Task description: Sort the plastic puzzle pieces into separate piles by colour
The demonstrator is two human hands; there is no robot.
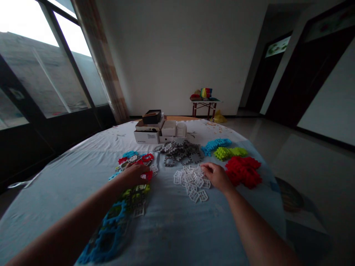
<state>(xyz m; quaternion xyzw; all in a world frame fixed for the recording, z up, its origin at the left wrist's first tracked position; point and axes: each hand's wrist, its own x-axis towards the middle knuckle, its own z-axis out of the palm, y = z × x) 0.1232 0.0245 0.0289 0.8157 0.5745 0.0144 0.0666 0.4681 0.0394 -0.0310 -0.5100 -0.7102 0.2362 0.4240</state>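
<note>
My left hand point(135, 173) rests knuckles-up on a row of joined plastic frame pieces, its fingers curled over a red piece point(146, 176). The row point(116, 218) runs toward me in green and blue, with small white inserts in it. My right hand point(217, 176) reaches into a loose heap of white lattice pieces point(191, 181), its fingertips pinched at the heap's far edge; what they hold is too small to make out.
Sorted heaps lie on the pale blue tablecloth point(180, 229): grey point(180, 152), blue point(215, 145), green point(229, 152), red point(244, 170). Cardboard boxes point(155, 129) stand at the far side. A small table with colourful things point(204, 99) is by the wall. Windows at left.
</note>
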